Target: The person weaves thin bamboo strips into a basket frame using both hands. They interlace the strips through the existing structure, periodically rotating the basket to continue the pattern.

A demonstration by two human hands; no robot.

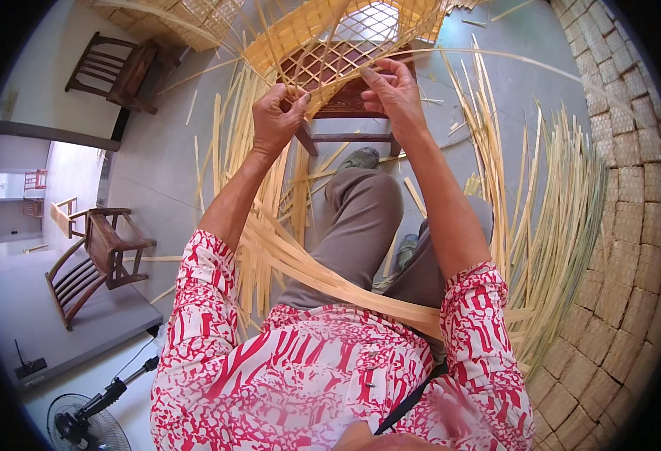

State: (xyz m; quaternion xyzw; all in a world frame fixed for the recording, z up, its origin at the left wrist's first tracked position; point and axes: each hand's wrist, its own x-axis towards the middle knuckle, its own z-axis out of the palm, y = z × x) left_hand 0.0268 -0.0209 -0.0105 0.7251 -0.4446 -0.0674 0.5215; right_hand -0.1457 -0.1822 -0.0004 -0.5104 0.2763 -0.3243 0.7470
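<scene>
A partly woven bamboo basket (326, 64) with an open lattice and loose strip ends rests on a dark red wooden chair (338, 113) in front of me. My left hand (278, 124) grips the lattice's near left edge, fingers curled around the strips. My right hand (394, 98) pinches the woven border a little farther right, thumb on top and other fingers bent. A bundle of pale split strips (330, 286) lies across my lap between my forearms.
Long strips (541, 233) lie along the right floor beside stacked woven pieces (624, 225). Other strips (221, 165) lie left of my legs. Two wooden chairs (109, 244) (131, 68) stand at left. A black fan (82, 413) is at lower left. More weaving (157, 19) is at top left.
</scene>
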